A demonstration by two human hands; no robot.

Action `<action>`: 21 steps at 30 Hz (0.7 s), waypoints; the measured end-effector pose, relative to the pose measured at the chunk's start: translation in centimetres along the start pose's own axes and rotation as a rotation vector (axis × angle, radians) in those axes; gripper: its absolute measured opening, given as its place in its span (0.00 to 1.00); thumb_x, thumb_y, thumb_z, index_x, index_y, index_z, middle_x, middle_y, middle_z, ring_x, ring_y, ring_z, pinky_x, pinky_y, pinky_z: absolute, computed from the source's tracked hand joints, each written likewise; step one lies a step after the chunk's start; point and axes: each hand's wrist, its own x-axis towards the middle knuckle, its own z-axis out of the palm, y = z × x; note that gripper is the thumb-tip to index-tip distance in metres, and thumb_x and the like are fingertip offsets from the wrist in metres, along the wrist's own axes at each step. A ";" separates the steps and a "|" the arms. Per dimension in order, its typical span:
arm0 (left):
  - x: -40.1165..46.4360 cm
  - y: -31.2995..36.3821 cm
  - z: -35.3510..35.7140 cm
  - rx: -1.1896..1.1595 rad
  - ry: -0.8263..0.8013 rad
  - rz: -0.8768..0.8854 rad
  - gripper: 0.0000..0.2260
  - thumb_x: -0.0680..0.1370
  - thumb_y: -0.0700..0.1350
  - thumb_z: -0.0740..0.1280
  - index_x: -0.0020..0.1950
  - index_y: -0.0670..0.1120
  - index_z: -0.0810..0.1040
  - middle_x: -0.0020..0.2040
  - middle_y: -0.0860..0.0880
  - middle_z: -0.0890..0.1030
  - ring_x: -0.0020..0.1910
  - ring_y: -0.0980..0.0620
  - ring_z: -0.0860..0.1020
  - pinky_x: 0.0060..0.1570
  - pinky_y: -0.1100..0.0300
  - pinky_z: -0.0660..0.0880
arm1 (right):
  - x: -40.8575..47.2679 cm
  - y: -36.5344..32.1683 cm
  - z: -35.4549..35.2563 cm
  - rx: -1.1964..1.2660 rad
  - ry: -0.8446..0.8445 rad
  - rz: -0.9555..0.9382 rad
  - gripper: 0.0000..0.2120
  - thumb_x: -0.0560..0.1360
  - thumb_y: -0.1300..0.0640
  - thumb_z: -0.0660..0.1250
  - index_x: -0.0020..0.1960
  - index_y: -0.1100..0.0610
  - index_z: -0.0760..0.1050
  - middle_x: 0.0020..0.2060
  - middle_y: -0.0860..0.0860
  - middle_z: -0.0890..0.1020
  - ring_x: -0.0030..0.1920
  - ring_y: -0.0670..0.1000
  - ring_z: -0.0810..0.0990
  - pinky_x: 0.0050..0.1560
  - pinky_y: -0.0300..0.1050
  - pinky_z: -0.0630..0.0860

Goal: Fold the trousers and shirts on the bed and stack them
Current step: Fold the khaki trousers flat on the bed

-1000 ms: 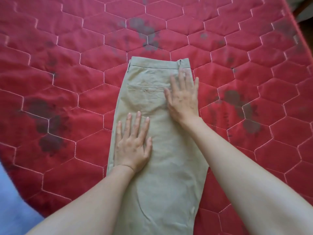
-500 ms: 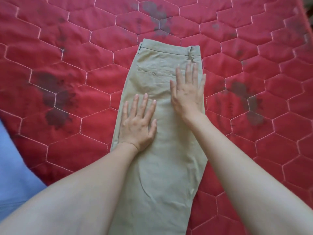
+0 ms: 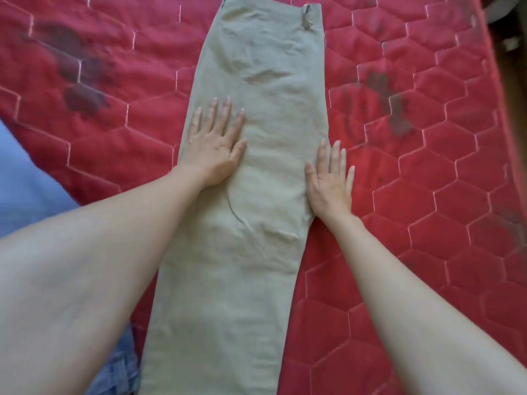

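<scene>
Khaki trousers [image 3: 256, 166] lie lengthwise on the red quilted bed cover [image 3: 427, 195], folded in half along their length, waistband at the far end, legs running toward me and out of the bottom of view; cloth mostly flat, a few shallow creases near the seat and a curved ridge mid-leg.

My left hand [image 3: 214, 146] is palm down on the left half of the trousers, fingers [image 3: 212, 115] spread and straight, thumb lying out to the right; the whole hand rests on the fabric, near its left edge.

My right hand [image 3: 329, 181] is palm down at the right edge of the trousers, fingers together and extended; the thumb side touches the cloth, the outer fingers lie on the bed cover (so it straddles the hem line); nothing pinched in either hand.

Bed cover: hexagon stitching, dark blotches left and right of the trousers; a pale blue cloth [image 3: 25, 189] at the left margin, and a denim-blue patch [image 3: 119, 372] just beside the trouser leg at the lower left, partly under my left forearm; what it is I cannot tell.
</scene>
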 end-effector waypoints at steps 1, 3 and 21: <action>-1.9 0.4 0.2 -0.016 -0.022 -0.009 0.27 0.82 0.58 0.47 0.79 0.53 0.46 0.80 0.47 0.43 0.78 0.46 0.41 0.75 0.48 0.38 | -0.9 -0.4 -0.1 0.043 0.022 0.037 0.29 0.83 0.44 0.45 0.79 0.51 0.41 0.79 0.55 0.42 0.78 0.54 0.39 0.76 0.60 0.38; -5.8 1.7 0.6 -0.044 -0.069 -0.039 0.27 0.82 0.58 0.45 0.79 0.53 0.44 0.80 0.47 0.41 0.78 0.47 0.39 0.75 0.47 0.37 | -2.9 -2.3 0.1 0.077 0.127 0.001 0.29 0.83 0.44 0.46 0.79 0.52 0.43 0.79 0.55 0.43 0.78 0.54 0.39 0.75 0.59 0.37; -44.7 5.4 4.9 0.005 -0.073 0.080 0.24 0.81 0.52 0.52 0.77 0.47 0.62 0.77 0.42 0.60 0.76 0.41 0.58 0.72 0.39 0.56 | -36.5 -0.2 10.9 -0.072 0.025 -0.364 0.26 0.82 0.48 0.52 0.78 0.53 0.57 0.77 0.57 0.56 0.78 0.57 0.52 0.77 0.57 0.49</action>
